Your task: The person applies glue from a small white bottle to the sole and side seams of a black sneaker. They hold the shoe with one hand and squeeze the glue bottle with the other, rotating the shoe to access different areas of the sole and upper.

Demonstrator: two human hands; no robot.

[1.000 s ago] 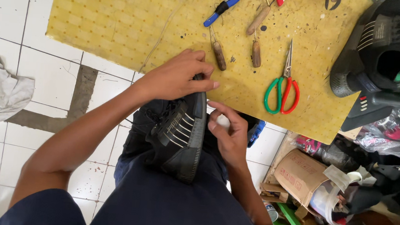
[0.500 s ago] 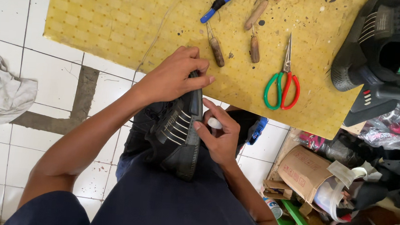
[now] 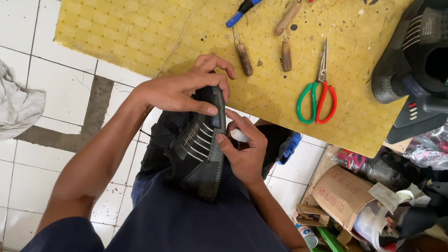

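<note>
A black sports shoe (image 3: 198,150) with pale stripes on its side rests on my lap, against the near edge of the yellow board (image 3: 136,23). My left hand (image 3: 184,88) grips the far end of the shoe from above. At the shoe's right side, my right hand (image 3: 243,151) pinches a small white object (image 3: 238,135) against the upper, thumb on the shoe. I cannot tell what the white object is.
On the board lie two wooden-handled awls (image 3: 244,58), scissors with one green and one red loop (image 3: 318,93) and a blue-handled tool (image 3: 249,4). Another black shoe (image 3: 421,51) sits at the right. A grey rag (image 3: 2,103) lies on the white tiles; boxes and clutter (image 3: 346,194) crowd the right.
The view has shifted slightly. My left hand has slid further over the shoe's far end, and my right hand has moved up along the shoe's side with the white object.
</note>
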